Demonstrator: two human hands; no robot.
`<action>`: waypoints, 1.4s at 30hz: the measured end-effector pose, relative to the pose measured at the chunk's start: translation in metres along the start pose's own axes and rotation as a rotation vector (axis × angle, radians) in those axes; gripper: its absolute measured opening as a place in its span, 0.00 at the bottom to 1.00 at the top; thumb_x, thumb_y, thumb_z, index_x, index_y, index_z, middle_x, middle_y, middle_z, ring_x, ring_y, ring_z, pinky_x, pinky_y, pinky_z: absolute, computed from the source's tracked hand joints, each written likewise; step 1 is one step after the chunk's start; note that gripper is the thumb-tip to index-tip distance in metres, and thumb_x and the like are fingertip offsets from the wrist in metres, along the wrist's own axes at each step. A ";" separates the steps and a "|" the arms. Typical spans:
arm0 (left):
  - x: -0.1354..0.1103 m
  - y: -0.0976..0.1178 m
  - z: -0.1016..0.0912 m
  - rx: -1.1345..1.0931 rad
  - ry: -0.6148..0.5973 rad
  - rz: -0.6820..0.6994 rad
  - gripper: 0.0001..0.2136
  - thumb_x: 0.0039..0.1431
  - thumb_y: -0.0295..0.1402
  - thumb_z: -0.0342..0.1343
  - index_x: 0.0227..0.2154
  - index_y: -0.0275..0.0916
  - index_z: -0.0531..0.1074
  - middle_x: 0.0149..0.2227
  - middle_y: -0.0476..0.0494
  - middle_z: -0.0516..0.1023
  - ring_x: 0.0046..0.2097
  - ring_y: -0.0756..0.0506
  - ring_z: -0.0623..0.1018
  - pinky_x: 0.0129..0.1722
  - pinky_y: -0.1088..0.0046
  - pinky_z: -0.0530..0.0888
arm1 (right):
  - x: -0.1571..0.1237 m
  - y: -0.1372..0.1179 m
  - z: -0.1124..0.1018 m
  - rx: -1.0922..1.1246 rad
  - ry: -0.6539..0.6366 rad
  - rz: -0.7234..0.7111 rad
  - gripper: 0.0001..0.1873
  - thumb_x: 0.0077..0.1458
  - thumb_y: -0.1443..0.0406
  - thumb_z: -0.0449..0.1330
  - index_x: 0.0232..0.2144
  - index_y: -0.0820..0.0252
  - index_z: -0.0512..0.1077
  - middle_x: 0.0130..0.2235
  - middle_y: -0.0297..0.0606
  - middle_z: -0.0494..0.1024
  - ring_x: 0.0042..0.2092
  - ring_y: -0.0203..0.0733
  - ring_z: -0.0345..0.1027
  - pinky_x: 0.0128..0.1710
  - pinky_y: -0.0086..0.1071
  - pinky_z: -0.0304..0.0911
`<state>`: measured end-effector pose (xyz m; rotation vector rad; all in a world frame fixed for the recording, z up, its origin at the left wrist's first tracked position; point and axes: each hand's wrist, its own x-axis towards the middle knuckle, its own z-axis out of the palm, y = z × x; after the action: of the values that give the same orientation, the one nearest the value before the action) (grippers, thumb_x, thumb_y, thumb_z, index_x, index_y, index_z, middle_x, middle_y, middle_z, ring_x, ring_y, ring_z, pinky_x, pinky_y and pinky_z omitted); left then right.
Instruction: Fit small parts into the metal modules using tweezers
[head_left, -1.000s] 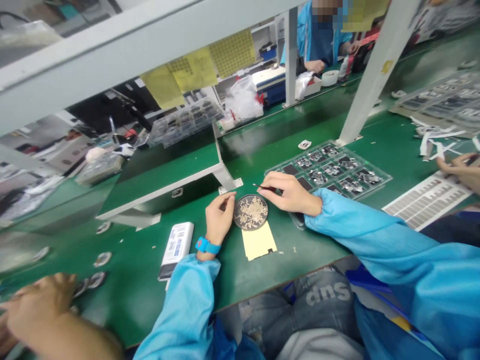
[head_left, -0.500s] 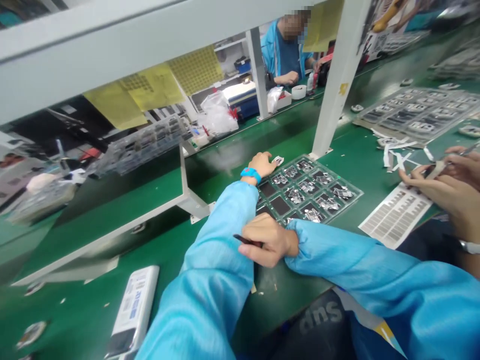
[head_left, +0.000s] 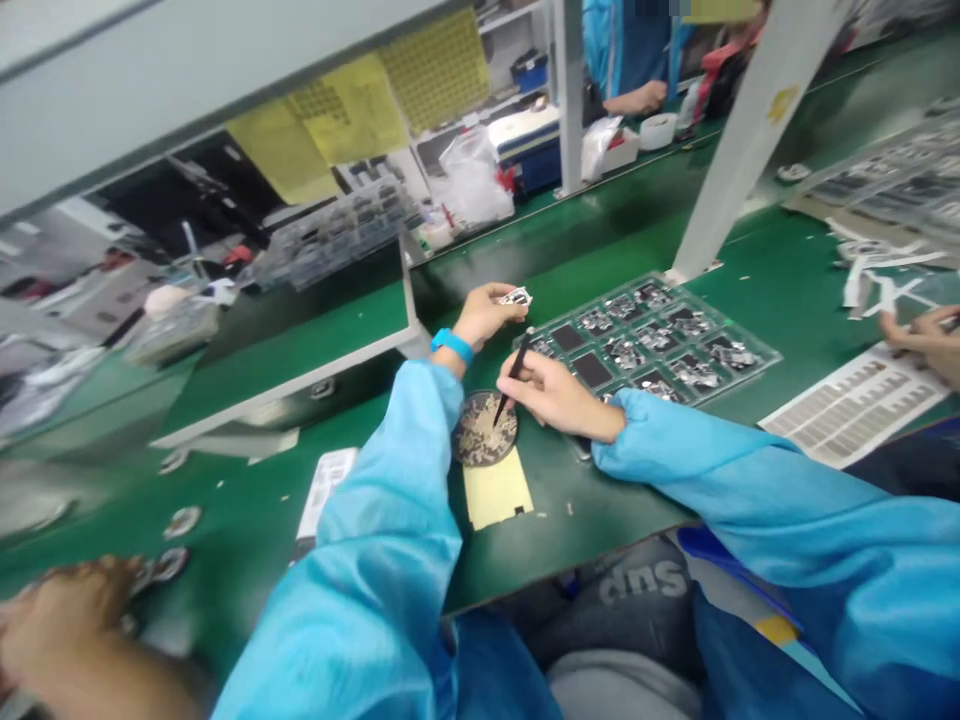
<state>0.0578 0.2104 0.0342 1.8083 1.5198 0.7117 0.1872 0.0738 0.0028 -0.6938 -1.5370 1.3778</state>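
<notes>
My left hand (head_left: 484, 318) pinches a small white-framed electronic part (head_left: 516, 298) near the tray's left end. Black tweezers (head_left: 520, 357) are gripped in my right hand (head_left: 551, 393), pointing down into a round dark dish (head_left: 486, 464). Many tiny tan and dark pieces lie in that dish; whether the tips hold one is too small to tell. Beneath the dish's near side sits a yellow paper (head_left: 498, 492). A clear compartment tray (head_left: 752, 367) stands to the right, several pockets filled with small metallic parts and some showing only black pads.
Co-workers' hands show at lower left (head_left: 82, 630) and far right (head_left: 930, 335), beside a sticker sheet (head_left: 855, 405). A slanted white post (head_left: 750, 160) rises behind the tray. A raised green shelf (head_left: 300, 370) and a white box (head_left: 326, 485) stand to the left.
My left hand has drawn back leftward with the small part. My right hand has moved up and forward, tweezers turned down into the dish, which was hidden before. The view has shifted.
</notes>
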 end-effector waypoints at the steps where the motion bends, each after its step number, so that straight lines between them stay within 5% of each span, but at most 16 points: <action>1: -0.025 -0.007 -0.011 -0.191 -0.010 -0.032 0.24 0.51 0.30 0.65 0.52 0.33 0.72 0.40 0.40 0.81 0.34 0.49 0.78 0.28 0.77 0.68 | -0.001 0.001 0.002 -0.008 -0.028 0.003 0.15 0.60 0.54 0.62 0.39 0.59 0.67 0.29 0.30 0.73 0.25 0.32 0.64 0.25 0.27 0.62; 4: -0.102 -0.025 -0.037 -0.641 -0.045 -0.136 0.27 0.43 0.27 0.70 0.49 0.36 0.75 0.38 0.44 0.79 0.31 0.53 0.74 0.24 0.81 0.63 | -0.008 0.003 0.007 -0.167 -0.199 -0.071 0.11 0.59 0.59 0.64 0.37 0.61 0.72 0.31 0.32 0.74 0.27 0.32 0.63 0.27 0.27 0.62; 6: -0.146 -0.035 -0.046 -0.776 -0.040 -0.173 0.22 0.46 0.32 0.70 0.47 0.38 0.76 0.35 0.47 0.77 0.29 0.55 0.71 0.22 0.82 0.59 | -0.014 0.002 0.009 -0.278 -0.354 -0.133 0.09 0.58 0.60 0.65 0.35 0.62 0.75 0.33 0.36 0.77 0.30 0.33 0.67 0.29 0.27 0.63; 11: -0.200 -0.053 -0.048 -0.730 0.012 -0.177 0.16 0.57 0.43 0.63 0.44 0.39 0.80 0.32 0.47 0.76 0.27 0.54 0.69 0.21 0.80 0.59 | -0.024 -0.006 0.009 -0.405 -0.530 -0.057 0.13 0.56 0.57 0.67 0.35 0.63 0.78 0.27 0.33 0.77 0.25 0.31 0.65 0.26 0.25 0.61; 16: -0.208 -0.055 -0.036 -0.653 -0.001 -0.200 0.13 0.55 0.36 0.65 0.42 0.37 0.78 0.31 0.47 0.80 0.30 0.52 0.75 0.28 0.79 0.68 | -0.024 -0.009 0.009 -0.459 -0.540 -0.015 0.14 0.56 0.57 0.67 0.34 0.63 0.77 0.25 0.32 0.75 0.24 0.31 0.66 0.24 0.25 0.61; 24: -0.212 -0.051 -0.026 -0.573 -0.049 0.013 0.11 0.58 0.32 0.63 0.43 0.35 0.80 0.44 0.41 0.83 0.44 0.45 0.80 0.44 0.71 0.75 | -0.026 -0.007 0.007 -0.475 -0.539 -0.012 0.12 0.57 0.57 0.67 0.34 0.62 0.76 0.25 0.31 0.75 0.23 0.30 0.63 0.24 0.25 0.61; 29: -0.213 -0.052 -0.020 -0.530 -0.040 -0.011 0.13 0.60 0.32 0.61 0.46 0.34 0.76 0.40 0.41 0.82 0.37 0.47 0.80 0.37 0.72 0.75 | -0.027 -0.010 0.009 -0.410 -0.527 0.039 0.12 0.56 0.57 0.68 0.34 0.61 0.77 0.26 0.32 0.76 0.25 0.32 0.66 0.25 0.26 0.62; 34: -0.215 -0.057 -0.013 -0.500 -0.020 0.012 0.10 0.59 0.32 0.62 0.42 0.36 0.77 0.38 0.42 0.82 0.36 0.47 0.79 0.35 0.73 0.75 | -0.022 -0.027 0.004 -0.185 -0.246 -0.003 0.12 0.54 0.57 0.70 0.33 0.59 0.75 0.33 0.37 0.80 0.30 0.37 0.72 0.30 0.31 0.69; 38: -0.216 -0.059 -0.012 -0.398 -0.006 0.045 0.11 0.59 0.30 0.61 0.44 0.39 0.79 0.38 0.43 0.82 0.37 0.46 0.79 0.36 0.71 0.75 | -0.018 -0.029 -0.005 -0.268 0.046 -0.243 0.11 0.52 0.59 0.72 0.34 0.55 0.75 0.34 0.38 0.79 0.35 0.42 0.74 0.35 0.37 0.71; 42: -0.217 -0.059 -0.012 -0.298 -0.010 0.050 0.13 0.60 0.30 0.58 0.47 0.40 0.80 0.39 0.44 0.83 0.37 0.46 0.79 0.38 0.71 0.75 | -0.017 -0.021 -0.006 -0.378 0.059 -0.388 0.09 0.52 0.60 0.71 0.34 0.54 0.76 0.35 0.38 0.80 0.37 0.45 0.75 0.39 0.41 0.73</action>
<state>-0.0269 0.0043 -0.0021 1.6261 1.2889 0.9000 0.2029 0.0569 0.0180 -0.6112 -1.7933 0.7817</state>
